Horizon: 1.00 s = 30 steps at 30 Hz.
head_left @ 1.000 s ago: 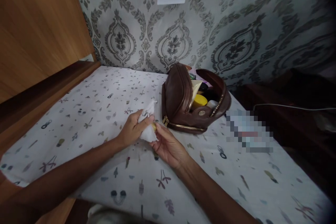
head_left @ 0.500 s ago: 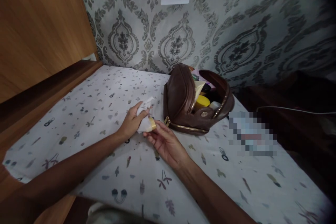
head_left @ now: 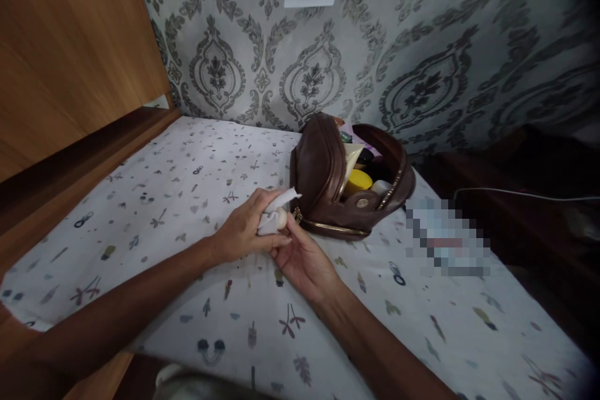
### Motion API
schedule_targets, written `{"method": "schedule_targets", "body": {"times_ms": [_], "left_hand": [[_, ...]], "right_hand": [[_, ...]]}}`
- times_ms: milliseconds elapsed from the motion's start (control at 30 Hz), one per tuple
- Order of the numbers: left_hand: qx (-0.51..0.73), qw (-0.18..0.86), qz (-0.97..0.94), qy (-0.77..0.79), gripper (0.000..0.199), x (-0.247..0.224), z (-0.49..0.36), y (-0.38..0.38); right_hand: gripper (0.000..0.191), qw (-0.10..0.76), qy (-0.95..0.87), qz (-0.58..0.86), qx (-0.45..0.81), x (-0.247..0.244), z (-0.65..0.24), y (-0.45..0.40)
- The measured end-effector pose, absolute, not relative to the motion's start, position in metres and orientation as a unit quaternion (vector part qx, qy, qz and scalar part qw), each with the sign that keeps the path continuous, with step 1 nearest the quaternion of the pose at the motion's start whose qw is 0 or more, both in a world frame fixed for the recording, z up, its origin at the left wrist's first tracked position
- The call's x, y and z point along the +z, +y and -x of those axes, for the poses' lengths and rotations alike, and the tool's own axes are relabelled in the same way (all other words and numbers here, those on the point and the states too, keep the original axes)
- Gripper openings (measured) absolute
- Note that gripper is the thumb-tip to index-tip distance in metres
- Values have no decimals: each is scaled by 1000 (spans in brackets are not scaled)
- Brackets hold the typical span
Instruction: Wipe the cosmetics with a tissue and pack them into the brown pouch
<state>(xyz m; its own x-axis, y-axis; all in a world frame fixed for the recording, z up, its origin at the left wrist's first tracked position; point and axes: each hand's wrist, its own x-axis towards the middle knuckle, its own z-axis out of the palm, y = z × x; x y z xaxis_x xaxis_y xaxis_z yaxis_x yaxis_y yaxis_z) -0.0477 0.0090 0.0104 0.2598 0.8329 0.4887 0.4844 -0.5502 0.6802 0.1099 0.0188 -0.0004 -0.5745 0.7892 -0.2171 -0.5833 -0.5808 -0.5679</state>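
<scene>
My left hand is closed around a crumpled white tissue, whose loose end sticks out toward the bag. The tissue is wrapped against a small pale item with a rounded end; most of it is hidden, so its kind is unclear. My right hand, palm up, has its thumb and fingers closed at the near side of that item. Just beyond both hands stands a brown leather bag, unzipped, with a yellow lid, a white lid and a cream pouch or tube showing inside.
A patterned white cloth covers the surface. A blurred flat object lies right of the bag. Patterned wallpaper rises behind, a wooden cabinet stands at left, and a white cable runs at far right.
My left hand has moved right and turned over the item with the tissue, covering its gold band. My right hand has shifted slightly right, still at the item. The bag has stayed put.
</scene>
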Motion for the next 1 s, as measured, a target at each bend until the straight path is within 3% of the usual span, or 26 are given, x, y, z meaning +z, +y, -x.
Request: {"method": "schedule_targets", "body": {"times_ms": [100, 233, 433, 733, 900, 1000], "left_hand": [[401, 140, -797, 429, 44, 11, 51, 10], [386, 107, -813, 422, 33, 16, 53, 7], [424, 146, -781, 436, 36, 25, 50, 4], [479, 274, -651, 522, 59, 26, 49, 8], [494, 344, -594, 533, 58, 21, 47, 9], [485, 335, -641, 492, 51, 21, 45, 8]], "right_hand": [[34, 386, -238, 238, 859, 0, -110, 17], [34, 378, -242, 241, 861, 1, -109, 13], [35, 366, -248, 246, 862, 0, -106, 11], [45, 318, -275, 251, 872, -1, -105, 9], [43, 344, -257, 237, 872, 1, -105, 9], [41, 369, -236, 240, 867, 1, -106, 12]]}}
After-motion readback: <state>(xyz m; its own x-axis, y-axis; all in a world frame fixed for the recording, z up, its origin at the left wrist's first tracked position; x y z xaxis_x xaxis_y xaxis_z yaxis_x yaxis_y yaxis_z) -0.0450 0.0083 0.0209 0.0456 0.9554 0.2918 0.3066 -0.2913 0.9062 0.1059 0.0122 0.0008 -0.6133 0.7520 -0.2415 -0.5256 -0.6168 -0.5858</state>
